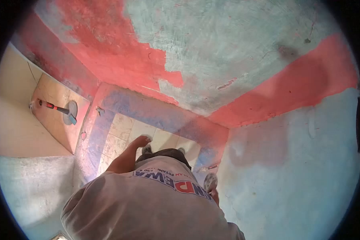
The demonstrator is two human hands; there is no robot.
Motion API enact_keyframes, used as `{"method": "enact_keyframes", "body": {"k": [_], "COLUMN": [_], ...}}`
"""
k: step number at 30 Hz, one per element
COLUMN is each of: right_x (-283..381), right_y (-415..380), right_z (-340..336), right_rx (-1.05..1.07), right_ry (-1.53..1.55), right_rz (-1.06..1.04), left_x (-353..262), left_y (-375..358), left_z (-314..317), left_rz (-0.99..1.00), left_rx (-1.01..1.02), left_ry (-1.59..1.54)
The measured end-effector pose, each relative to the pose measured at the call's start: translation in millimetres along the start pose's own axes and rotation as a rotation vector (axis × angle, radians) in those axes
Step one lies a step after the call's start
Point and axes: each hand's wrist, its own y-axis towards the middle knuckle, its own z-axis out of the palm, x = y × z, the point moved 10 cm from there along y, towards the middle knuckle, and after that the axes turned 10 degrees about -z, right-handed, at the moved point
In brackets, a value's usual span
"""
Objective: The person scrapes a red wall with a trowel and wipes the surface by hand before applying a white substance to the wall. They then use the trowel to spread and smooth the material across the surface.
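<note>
My left hand (142, 141) hangs in front of my body on the left, over the floor tiles (142, 130), with its fingers loosely extended and nothing visible in it. Low on the right, my right hand (214, 194) is partly covered by my shirt. Its fingers close around a grey-white, speckled object (210, 181) whose kind I cannot make out. The wall (228, 44) ahead shows red paint (104, 36) on the left and a red band (284, 92) along the right corner, with rough grey-green surface between them.
At left, a tool with a red-and-black handle (56, 107) lies across a round grey disc (71, 113) on a tan surface (60, 132). A pale blue wall (292, 172) stands close on my right. A bluish border (144, 106) surrounds the tiles, with small debris (99, 111) on it.
</note>
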Motion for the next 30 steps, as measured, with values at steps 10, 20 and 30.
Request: {"method": "enact_keyframes", "body": {"k": [10,20,30], "right_x": [-85.8,163.1,198.8], "right_y": [-31.4,97.2,51.4], "right_z": [-80.0,73.8,249.1], "right_rx": [-0.305,-0.272,-0.228], "right_ry": [-0.005,-0.76,-1.179], "right_rz": [0.099,-0.361,-0.972], "left_x": [131.7,78.5,13.0], "left_y": [-231.2,-17.6,148.2], "left_z": [57.7,-60.3,-316.4], "left_rz": [-1.016,-0.689,-0.201], "left_rx": [0.293,0.078,0.086], "left_ry": [-0.699,-1.149,-0.921]}}
